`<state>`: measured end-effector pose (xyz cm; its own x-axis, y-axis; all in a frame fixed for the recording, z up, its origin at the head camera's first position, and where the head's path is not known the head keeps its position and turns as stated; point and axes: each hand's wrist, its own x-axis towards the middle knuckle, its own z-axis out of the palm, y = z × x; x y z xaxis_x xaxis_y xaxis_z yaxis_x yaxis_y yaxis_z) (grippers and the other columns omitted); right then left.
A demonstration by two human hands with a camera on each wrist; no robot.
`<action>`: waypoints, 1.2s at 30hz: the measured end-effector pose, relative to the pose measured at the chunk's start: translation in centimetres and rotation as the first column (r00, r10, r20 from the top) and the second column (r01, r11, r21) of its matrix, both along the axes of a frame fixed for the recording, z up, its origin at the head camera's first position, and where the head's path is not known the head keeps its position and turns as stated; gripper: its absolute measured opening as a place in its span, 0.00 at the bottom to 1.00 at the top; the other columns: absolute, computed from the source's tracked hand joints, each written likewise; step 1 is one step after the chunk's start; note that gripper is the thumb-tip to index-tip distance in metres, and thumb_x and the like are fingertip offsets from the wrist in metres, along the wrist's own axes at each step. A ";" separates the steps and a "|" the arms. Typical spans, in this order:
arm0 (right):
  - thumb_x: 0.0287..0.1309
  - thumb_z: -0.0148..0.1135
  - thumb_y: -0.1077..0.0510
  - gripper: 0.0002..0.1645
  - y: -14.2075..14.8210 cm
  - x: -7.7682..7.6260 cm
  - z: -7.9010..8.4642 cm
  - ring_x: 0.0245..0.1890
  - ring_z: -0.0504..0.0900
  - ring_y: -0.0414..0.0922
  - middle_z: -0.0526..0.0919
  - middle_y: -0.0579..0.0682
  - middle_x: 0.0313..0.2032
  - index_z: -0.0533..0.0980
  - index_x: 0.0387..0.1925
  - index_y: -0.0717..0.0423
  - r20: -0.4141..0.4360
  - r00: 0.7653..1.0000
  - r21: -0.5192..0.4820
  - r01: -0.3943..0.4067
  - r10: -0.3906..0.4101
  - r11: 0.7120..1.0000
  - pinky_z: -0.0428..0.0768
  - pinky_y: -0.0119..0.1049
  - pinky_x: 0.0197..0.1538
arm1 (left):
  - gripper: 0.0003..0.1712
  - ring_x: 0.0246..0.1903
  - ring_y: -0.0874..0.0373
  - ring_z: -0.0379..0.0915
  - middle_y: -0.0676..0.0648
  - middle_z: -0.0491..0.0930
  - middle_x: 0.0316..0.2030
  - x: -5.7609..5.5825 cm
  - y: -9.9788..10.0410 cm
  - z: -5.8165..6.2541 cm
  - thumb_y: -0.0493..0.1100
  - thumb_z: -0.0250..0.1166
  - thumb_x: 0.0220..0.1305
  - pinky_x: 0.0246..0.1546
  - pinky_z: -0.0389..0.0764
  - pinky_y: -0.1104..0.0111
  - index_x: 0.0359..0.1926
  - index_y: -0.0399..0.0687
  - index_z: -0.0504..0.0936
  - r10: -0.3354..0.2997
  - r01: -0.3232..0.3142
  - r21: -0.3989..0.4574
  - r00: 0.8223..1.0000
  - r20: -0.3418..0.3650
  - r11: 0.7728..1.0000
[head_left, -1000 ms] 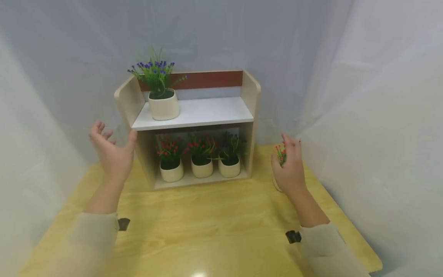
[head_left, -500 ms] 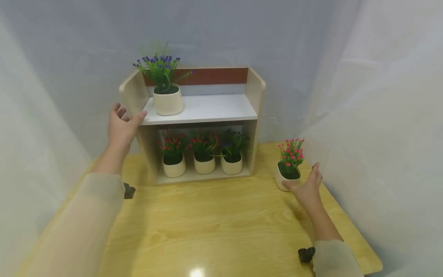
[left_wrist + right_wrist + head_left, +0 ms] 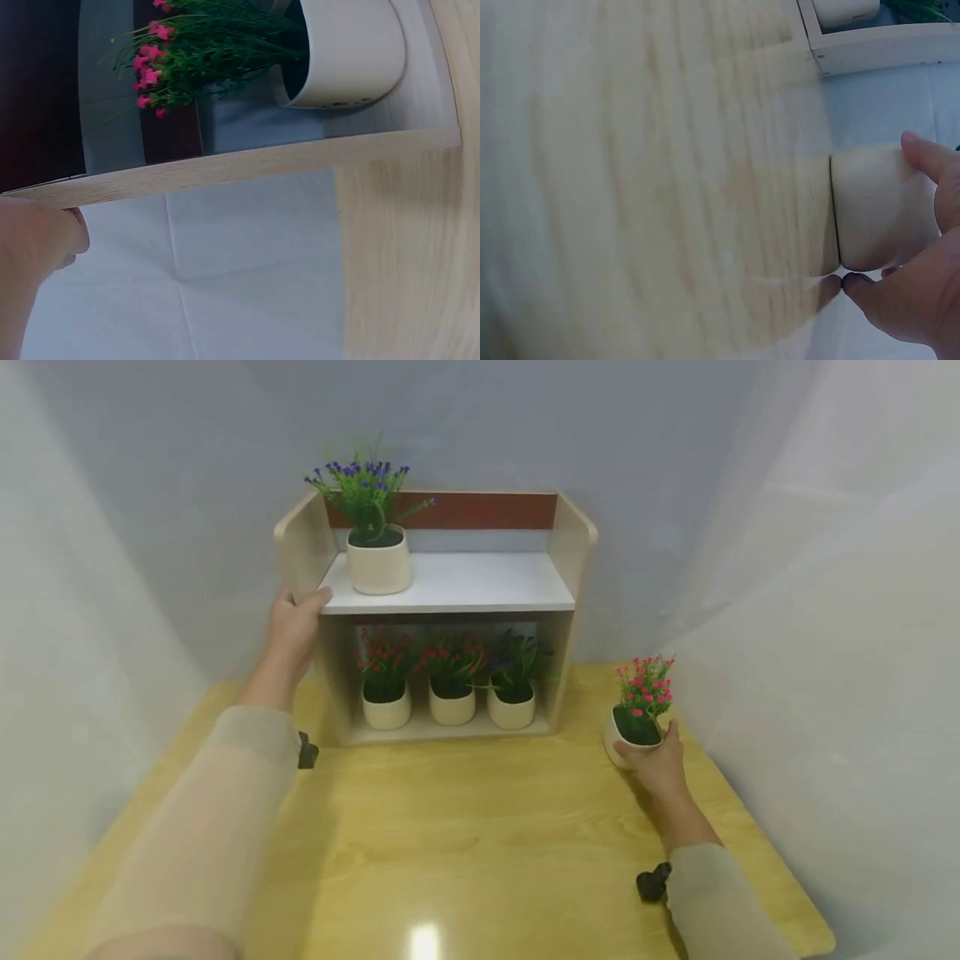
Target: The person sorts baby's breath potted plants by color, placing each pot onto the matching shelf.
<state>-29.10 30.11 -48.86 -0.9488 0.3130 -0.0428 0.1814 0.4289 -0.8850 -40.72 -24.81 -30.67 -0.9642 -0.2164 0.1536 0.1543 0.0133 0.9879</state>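
Observation:
My left hand (image 3: 292,628) grips the left side panel (image 3: 298,553) of a two-level wooden desk shelf, thumb in front near the shelf board's corner. In the left wrist view its fingers go out of sight behind the panel edge (image 3: 240,169). At the table's right side stands a pink-flowered artificial potted plant (image 3: 643,693). My right hand (image 3: 662,770) holds its cream pot, thumb on the near left side and fingers round the right. The right wrist view has the thumb and fingers around the pot (image 3: 877,206), whose base is right at the tabletop.
A purple-flowered plant (image 3: 378,564) sits on the left of the white upper board (image 3: 491,581). Below it, three potted plants, the leftmost a red-flowered one (image 3: 387,710), line the lower level. The wooden table (image 3: 465,827) ends near pale sheeting (image 3: 840,635) at the right.
My left hand has moved right and taken hold of the shelf's side panel. My right hand, earlier in front of the pink-flowered plant, drew back, then closed round its pot.

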 end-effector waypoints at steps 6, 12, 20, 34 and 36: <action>0.68 0.74 0.54 0.69 0.5 -0.2 0.4 0.85 0.52 0.71 0.44 0.73 0.85 0.33 0.86 0.65 -0.042 0.998 -0.044 0.040 -0.042 0.998 0.53 0.63 0.88 | 0.39 0.85 0.53 0.52 0.48 0.57 0.86 0.2 1.5 0.7 0.48 0.60 0.80 0.88 0.52 0.62 0.86 0.59 0.57 -0.024 0.024 0.015 0.999 -0.037 1.000; 0.67 0.75 0.56 0.65 0.6 0.1 0.7 0.84 0.57 0.69 0.52 0.73 0.84 0.41 0.85 0.69 -0.068 0.995 -0.069 0.064 -0.068 0.996 0.57 0.61 0.87 | 0.37 0.82 0.53 0.56 0.46 0.61 0.84 -0.4 2.2 0.7 0.45 0.60 0.80 0.87 0.55 0.63 0.84 0.56 0.60 -0.014 0.017 0.038 0.997 -0.074 0.999; 0.68 0.74 0.55 0.66 1.0 1.9 1.7 0.85 0.53 0.69 0.46 0.71 0.85 0.38 0.86 0.69 -0.075 0.987 -0.102 0.137 -0.145 0.985 0.54 0.61 0.88 | 0.38 0.81 0.54 0.58 0.45 0.63 0.83 -1.0 3.6 0.8 0.44 0.60 0.78 0.86 0.56 0.66 0.84 0.52 0.61 -0.007 0.010 0.030 0.997 -0.081 0.999; 0.63 0.78 0.47 0.66 -1.6 4.7 6.2 0.84 0.56 0.60 0.52 0.64 0.85 0.47 0.87 0.60 -0.243 0.947 -0.109 0.187 -0.209 0.976 0.59 0.58 0.87 | 0.36 0.83 0.52 0.55 0.47 0.63 0.83 -1.2 4.2 0.9 0.46 0.60 0.78 0.88 0.52 0.61 0.83 0.55 0.63 -0.009 0.010 0.008 0.998 -0.055 1.000; 0.62 0.79 0.46 0.66 -2.2 5.1 7.1 0.84 0.56 0.58 0.52 0.62 0.85 0.48 0.87 0.58 -0.269 0.942 -0.136 0.171 -0.203 0.976 0.61 0.58 0.86 | 0.36 0.83 0.52 0.56 0.47 0.63 0.83 -1.2 4.4 0.8 0.46 0.60 0.78 0.87 0.52 0.61 0.83 0.55 0.63 -0.012 0.012 0.010 0.998 -0.056 1.000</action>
